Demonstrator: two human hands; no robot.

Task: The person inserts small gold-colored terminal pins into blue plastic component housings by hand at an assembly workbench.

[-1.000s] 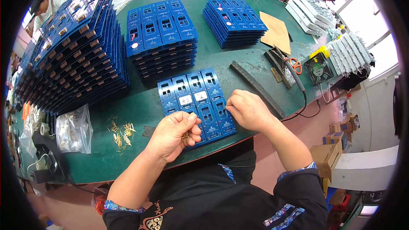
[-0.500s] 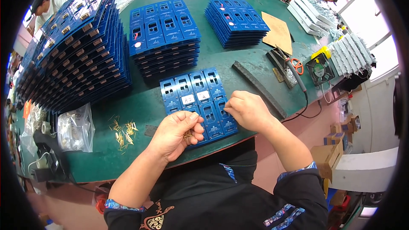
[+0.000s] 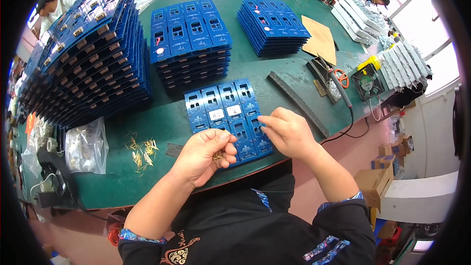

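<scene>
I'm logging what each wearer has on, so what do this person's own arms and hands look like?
Both the left hand and the right hand are without gloves, with no ring or watch visible. The forearms are uncovered up to short black sleeves, which end in shiny cuffs patterned in blue and purple. No cables or markings show on the arms.

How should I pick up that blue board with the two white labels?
Probably pinch the blue board by its left and right edges, coming from both sides: it lies flat and wide, with cutouts across its face and straight edges to grip.
</scene>
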